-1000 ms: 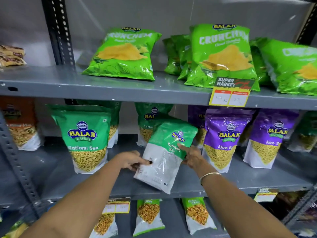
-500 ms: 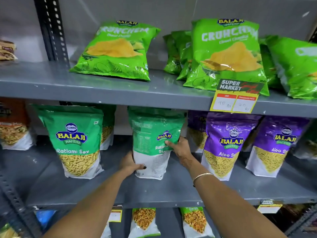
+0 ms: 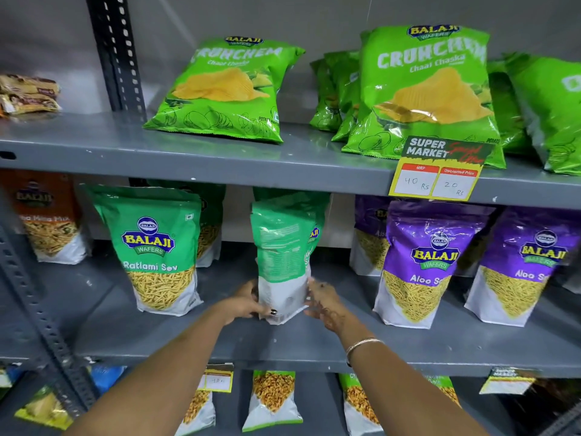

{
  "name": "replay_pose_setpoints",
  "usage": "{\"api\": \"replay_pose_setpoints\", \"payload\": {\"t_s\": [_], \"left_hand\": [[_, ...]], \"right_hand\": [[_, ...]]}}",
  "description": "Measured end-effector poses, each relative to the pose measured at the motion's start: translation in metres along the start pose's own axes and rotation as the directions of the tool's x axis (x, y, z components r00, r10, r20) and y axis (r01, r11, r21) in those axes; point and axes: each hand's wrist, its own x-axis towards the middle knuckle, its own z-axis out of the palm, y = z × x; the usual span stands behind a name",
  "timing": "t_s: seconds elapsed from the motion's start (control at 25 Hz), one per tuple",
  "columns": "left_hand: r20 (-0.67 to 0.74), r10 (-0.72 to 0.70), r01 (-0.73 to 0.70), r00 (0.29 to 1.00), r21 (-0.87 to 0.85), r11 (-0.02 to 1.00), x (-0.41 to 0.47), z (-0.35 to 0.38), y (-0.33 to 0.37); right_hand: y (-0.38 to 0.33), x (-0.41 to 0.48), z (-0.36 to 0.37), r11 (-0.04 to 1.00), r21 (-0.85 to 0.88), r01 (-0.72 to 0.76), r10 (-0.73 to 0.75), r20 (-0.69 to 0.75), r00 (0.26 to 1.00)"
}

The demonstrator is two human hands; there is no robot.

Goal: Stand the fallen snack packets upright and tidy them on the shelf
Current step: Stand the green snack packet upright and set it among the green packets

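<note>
While glossy and crinkled, the green pouch (image 3: 284, 247) stands between both hands (image 3: 283, 305).

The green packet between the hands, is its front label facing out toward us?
No, the green packet shows its printed back panel, with the front logo only peeking round its right edge.

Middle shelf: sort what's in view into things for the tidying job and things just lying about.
Job:
green Ratlami Sev pouch turned back-outward, gripped at its base
left hand
right hand
grey metal middle shelf

Lying about:
yellow supermarket price tag
orange mix pouch
purple Aloo Sev pouch
</note>
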Motion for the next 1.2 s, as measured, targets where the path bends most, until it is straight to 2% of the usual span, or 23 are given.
{"api": "replay_pose_setpoints", "payload": {"t_s": [0.08, 0.16, 0.32, 0.4, 0.48, 0.6, 0.72, 0.8, 1.0, 1.12, 1.2], "left_hand": [[0.022, -0.028, 0.028, 0.999, -0.006, 1.0, 0.001, -0.009, -0.001], [0.044, -0.03, 0.031, 0.999, -0.009, 0.999, 0.0, -0.014, 0.001], [-0.051, -0.017, 0.01, 0.999, -0.136, 0.991, 0.003, -0.009, 0.002], [-0.042, 0.011, -0.017, 0.999, -0.143, 0.99, 0.003, -0.001, 0.005], [-0.096, 0.018, -0.027, 0.995, -0.09, 0.996, 0.007, 0.009, 0.008], [-0.134, -0.009, 0.001, 0.991, -0.061, 0.998, 0.011, 0.014, 0.015], [-0.126, -0.012, -0.01, 0.992, -0.175, 0.985, 0.015, 0.009, 0.016], [-0.135, -0.006, -0.015, 0.991, -0.156, 0.988, 0.016, 0.007, 0.013], [-0.384, -0.001, -0.006, 0.923, -0.018, 1.0, 0.024, 0.017, 0.012], [-0.447, -0.021, -0.002, 0.894, -0.05, 0.999, 0.028, 0.029, 0.016], [-0.459, -0.014, -0.02, 0.888, -0.071, 0.997, 0.028, 0.033, 0.017]], "right_hand": [[0.008, 0.002, -0.003, 0.995, -0.095, 0.022, -0.019, 0.034, 0.999], [0.012, 0.003, -0.01, 0.975, -0.203, 0.09, -0.062, 0.143, 0.988], [0.005, -0.008, -0.02, 0.94, -0.293, 0.175, -0.052, 0.383, 0.922], [0.007, -0.008, -0.017, 0.933, -0.288, 0.216, -0.056, 0.479, 0.876], [0.011, -0.012, -0.009, 0.924, -0.272, 0.269, -0.124, 0.451, 0.884], [0.013, -0.016, -0.006, 0.923, -0.268, 0.276, -0.203, 0.27, 0.941], [0.004, -0.009, -0.021, 0.897, -0.303, 0.321, -0.251, 0.248, 0.936], [-0.001, 0.005, -0.031, 0.847, -0.383, 0.37, -0.287, 0.256, 0.923], [-0.018, 0.011, -0.042, 0.933, -0.194, 0.304, -0.267, 0.197, 0.943], [-0.019, 0.012, -0.045, 0.942, -0.094, 0.321, -0.273, 0.338, 0.901], [-0.021, 0.011, -0.044, 0.95, -0.045, 0.31, -0.28, 0.323, 0.904]]}}
